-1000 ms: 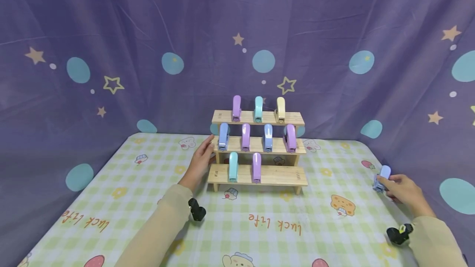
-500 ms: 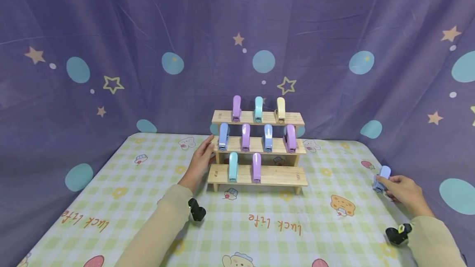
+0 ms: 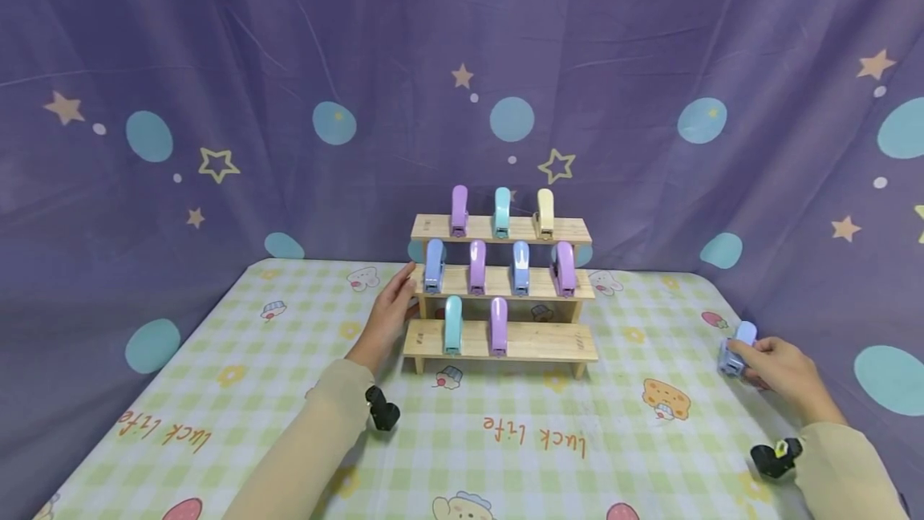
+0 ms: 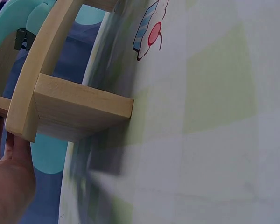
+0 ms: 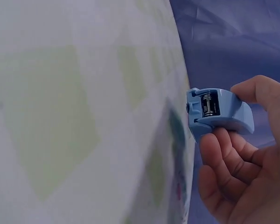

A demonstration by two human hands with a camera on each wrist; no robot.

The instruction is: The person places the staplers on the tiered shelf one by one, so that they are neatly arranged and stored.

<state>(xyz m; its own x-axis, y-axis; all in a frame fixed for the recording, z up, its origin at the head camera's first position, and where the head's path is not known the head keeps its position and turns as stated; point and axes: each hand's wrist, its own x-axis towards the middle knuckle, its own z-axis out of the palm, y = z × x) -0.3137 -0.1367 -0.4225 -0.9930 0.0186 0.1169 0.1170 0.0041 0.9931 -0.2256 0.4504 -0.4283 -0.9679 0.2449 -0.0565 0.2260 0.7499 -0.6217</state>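
Observation:
At the right edge of the table my right hand [image 3: 783, 371] holds a blue mini stapler [image 3: 738, 350], thumb on one side and fingers on the other. In the right wrist view its metal spring shows at one end of the stapler [image 5: 219, 109]; whether it touches the cloth is hard to tell. My left hand [image 3: 390, 315] rests against the left end of a three-tier wooden rack [image 3: 545, 341], its fingers [image 4: 21, 151] fairly straight and partly hidden behind the wood. On the rack's bottom tier stand a teal stapler [image 3: 452, 326] and a purple stapler [image 3: 498, 327].
The middle tier carries several blue and purple staplers [image 3: 520, 267]. Purple, teal and cream staplers [image 3: 545, 213] stand on the top tier. A green checked cloth [image 3: 534, 480] covers the table, and a purple curtain [image 3: 613, 46] hangs behind it.
My right hand has shifted the blue stapler slightly left and tilted it a little more. The left hand and the rack keep their places.

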